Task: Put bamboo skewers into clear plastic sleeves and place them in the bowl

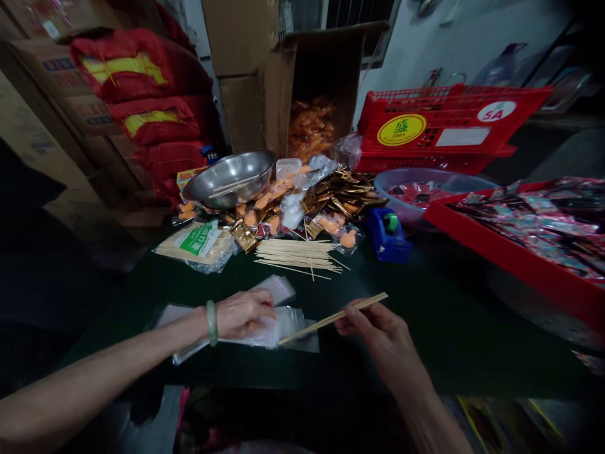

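My right hand (373, 325) is closed around a few thin bamboo sticks (326, 320), held slanting down to the left. Their lower ends reach the edge of a stack of clear plastic bags (288, 325) lying on the dark table. Over that stack my left hand (246, 313), with a pale green bangle at the wrist, has its fingers curled down onto the plastic; the fingertips are partly hidden. Beyond the hands lies a loose pile of bamboo sticks (295, 253), some crossing the others.
A blue tape dispenser (388, 236) and a wrapped stick pack (198, 246) flank the loose sticks. Behind are a metal bowl (231, 180), gold sachets (338, 192) and orange packets. A red box (520, 265) of sachets stands right, near red baskets (439, 129).
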Available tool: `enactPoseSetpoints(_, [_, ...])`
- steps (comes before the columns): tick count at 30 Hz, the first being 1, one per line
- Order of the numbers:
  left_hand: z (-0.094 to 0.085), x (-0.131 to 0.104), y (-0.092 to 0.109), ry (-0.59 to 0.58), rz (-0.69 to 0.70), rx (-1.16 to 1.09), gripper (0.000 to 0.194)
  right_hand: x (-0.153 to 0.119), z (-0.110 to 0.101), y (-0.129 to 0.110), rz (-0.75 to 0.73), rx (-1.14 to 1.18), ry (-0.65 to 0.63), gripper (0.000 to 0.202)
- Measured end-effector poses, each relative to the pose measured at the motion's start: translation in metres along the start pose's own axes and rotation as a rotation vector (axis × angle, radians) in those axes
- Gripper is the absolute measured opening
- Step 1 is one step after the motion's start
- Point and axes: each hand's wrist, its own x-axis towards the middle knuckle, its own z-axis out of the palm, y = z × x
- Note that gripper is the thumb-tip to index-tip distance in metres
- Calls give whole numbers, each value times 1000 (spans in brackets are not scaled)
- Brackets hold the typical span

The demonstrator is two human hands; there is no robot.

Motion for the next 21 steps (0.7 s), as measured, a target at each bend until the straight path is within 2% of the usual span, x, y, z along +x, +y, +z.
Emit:
enactPoseSetpoints(2, [-5,-5,-1,-3,20,31,22,-3,-2,1,5,33,51,29])
enactPoseSetpoints(6, [-12,-16,-6,-100,40,8,22,-7,5,-1,0,122,136,26])
enactPoseSetpoints(11, [-7,-22,-14,-179,35,7,25,-9,26,10,35,90,51,29])
enactPoseSetpoints(14, [-4,-22,-14,-172,29,22,18,-10,30,20,40,53,71,29])
enactPoseSetpoints(18, [-4,-21,-11,-137,22,31,8,-10,23,26,23,38,120,26])
enactPoseSetpoints(21, [-4,-20,-8,-132,29,32,8,-10,18,25,37,48,120,24])
